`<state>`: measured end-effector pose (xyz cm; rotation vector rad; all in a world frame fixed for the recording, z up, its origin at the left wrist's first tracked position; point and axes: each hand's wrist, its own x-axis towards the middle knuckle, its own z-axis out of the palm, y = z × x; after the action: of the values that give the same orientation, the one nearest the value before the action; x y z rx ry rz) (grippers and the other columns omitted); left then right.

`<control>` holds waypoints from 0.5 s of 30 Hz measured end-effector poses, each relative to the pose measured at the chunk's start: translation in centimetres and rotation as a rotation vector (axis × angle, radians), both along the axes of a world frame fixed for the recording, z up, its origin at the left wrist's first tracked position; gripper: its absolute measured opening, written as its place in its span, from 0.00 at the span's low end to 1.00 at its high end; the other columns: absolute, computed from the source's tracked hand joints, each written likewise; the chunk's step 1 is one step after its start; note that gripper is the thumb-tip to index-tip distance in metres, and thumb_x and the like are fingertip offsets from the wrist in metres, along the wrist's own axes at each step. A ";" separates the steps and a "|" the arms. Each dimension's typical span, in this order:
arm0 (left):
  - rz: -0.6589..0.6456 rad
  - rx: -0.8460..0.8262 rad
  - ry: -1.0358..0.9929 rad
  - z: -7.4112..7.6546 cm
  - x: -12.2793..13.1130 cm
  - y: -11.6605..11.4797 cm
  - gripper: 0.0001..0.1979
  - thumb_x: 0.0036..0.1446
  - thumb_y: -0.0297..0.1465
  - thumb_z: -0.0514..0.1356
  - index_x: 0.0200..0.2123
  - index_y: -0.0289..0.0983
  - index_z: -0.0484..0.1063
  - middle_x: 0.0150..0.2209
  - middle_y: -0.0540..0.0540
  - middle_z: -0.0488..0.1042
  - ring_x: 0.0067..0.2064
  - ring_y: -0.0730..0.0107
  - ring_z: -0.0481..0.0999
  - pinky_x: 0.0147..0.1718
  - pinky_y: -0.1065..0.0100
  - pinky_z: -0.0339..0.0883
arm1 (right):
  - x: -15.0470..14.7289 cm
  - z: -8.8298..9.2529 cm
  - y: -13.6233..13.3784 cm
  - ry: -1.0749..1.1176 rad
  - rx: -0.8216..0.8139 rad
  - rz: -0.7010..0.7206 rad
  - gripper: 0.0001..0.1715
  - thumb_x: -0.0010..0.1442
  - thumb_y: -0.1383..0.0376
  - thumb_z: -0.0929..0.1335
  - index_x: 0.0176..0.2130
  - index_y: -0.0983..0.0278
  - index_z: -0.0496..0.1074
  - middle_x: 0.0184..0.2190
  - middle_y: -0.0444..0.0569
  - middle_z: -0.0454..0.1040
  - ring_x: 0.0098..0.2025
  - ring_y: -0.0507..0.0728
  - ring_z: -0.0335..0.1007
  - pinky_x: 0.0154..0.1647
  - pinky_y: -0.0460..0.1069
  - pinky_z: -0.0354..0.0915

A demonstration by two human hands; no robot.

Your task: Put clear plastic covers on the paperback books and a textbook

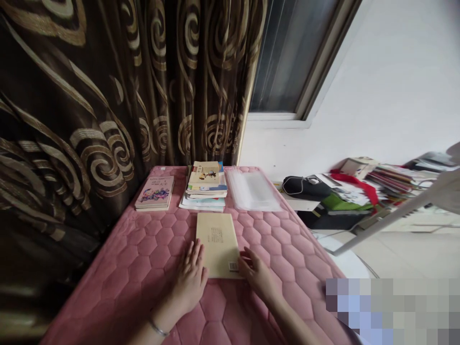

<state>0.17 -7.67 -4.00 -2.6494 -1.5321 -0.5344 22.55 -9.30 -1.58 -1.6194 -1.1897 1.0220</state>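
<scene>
A tan book [217, 243] lies flat, back cover up, on the pink quilted table cover [143, 258], with a barcode at its near right corner. My left hand [192, 279] rests flat beside the book's left edge, fingers stretched out and touching it. My right hand [258, 274] lies at the near right corner, fingers extended onto the cover by the barcode. Neither hand grips anything. A thin bracelet circles my left wrist.
Behind the tan book stands a stack of books [205, 187]. A pink-covered book [155, 192] lies to its left, and clear plastic sleeves [252, 189] to its right. A dark patterned curtain [108, 96] hangs at the far edge. A cluttered low shelf [345, 196] sits at the right.
</scene>
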 end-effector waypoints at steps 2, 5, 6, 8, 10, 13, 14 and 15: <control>0.008 -0.017 -0.011 -0.1 0.1 0.0 0.30 0.67 0.33 0.43 0.69 0.36 0.36 0.70 0.41 0.42 0.69 0.54 0.40 0.63 0.53 0.51 | -0.4 0.6 0.4 0.123 -0.009 -0.034 0.39 0.51 0.53 0.65 0.57 0.72 0.61 0.46 0.62 0.76 0.44 0.64 0.76 0.39 0.55 0.73; 0.013 -0.037 -0.028 -0.2 0.1 0.0 0.29 0.66 0.32 0.43 0.68 0.35 0.40 0.70 0.41 0.43 0.69 0.53 0.40 0.63 0.52 0.51 | -0.9 1.2 0.7 0.201 -0.039 -0.029 0.36 0.44 0.53 0.70 0.49 0.69 0.68 0.39 0.60 0.78 0.40 0.65 0.77 0.37 0.55 0.73; 0.016 -0.045 -0.032 -0.1 0.1 0.0 0.29 0.66 0.32 0.43 0.68 0.35 0.42 0.70 0.41 0.43 0.69 0.53 0.41 0.63 0.52 0.51 | -1.0 1.4 0.8 0.223 -0.057 -0.003 0.33 0.42 0.53 0.71 0.45 0.69 0.70 0.36 0.58 0.79 0.38 0.65 0.77 0.36 0.55 0.73; 0.026 -0.073 -0.035 0.4 0.0 -0.1 0.28 0.66 0.32 0.43 0.67 0.33 0.45 0.69 0.40 0.45 0.69 0.53 0.43 0.63 0.52 0.51 | -1.0 1.5 0.7 0.262 -0.082 0.036 0.27 0.40 0.53 0.71 0.38 0.67 0.72 0.31 0.55 0.79 0.37 0.64 0.77 0.36 0.54 0.72; 0.040 -0.115 -0.027 1.6 0.3 -0.3 0.28 0.65 0.33 0.44 0.66 0.32 0.49 0.68 0.39 0.49 0.68 0.52 0.49 0.61 0.52 0.53 | -1.0 1.5 0.5 0.288 -0.093 0.027 0.21 0.42 0.53 0.70 0.33 0.65 0.72 0.30 0.52 0.79 0.37 0.63 0.77 0.36 0.52 0.71; 0.131 -0.179 -0.014 4.7 1.5 -0.3 0.25 0.62 0.33 0.48 0.61 0.32 0.61 0.62 0.36 0.62 0.59 0.51 0.64 0.56 0.51 0.58 | -1.2 1.2 0.2 0.350 -0.110 -0.015 0.16 0.42 0.54 0.70 0.29 0.63 0.71 0.28 0.49 0.79 0.34 0.60 0.76 0.33 0.50 0.70; 0.168 -0.205 -0.012 5.9 2.2 -0.1 0.23 0.61 0.33 0.48 0.57 0.33 0.66 0.58 0.35 0.66 0.56 0.51 0.67 0.53 0.51 0.61 | -1.4 1.3 0.2 0.373 -0.107 -0.027 0.16 0.42 0.54 0.70 0.29 0.63 0.71 0.28 0.49 0.78 0.32 0.60 0.75 0.32 0.50 0.69; 0.178 -0.240 -0.013 7.2 3.0 0.2 0.20 0.61 0.33 0.48 0.51 0.33 0.71 0.53 0.35 0.71 0.53 0.52 0.69 0.51 0.53 0.62 | -1.7 1.4 0.2 0.387 -0.094 -0.040 0.16 0.42 0.54 0.70 0.29 0.63 0.71 0.27 0.49 0.78 0.31 0.59 0.75 0.30 0.49 0.69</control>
<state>3.16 -7.45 3.18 -2.6381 -1.9239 -0.3798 20.85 -9.14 -0.15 -1.4247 -0.8562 1.3110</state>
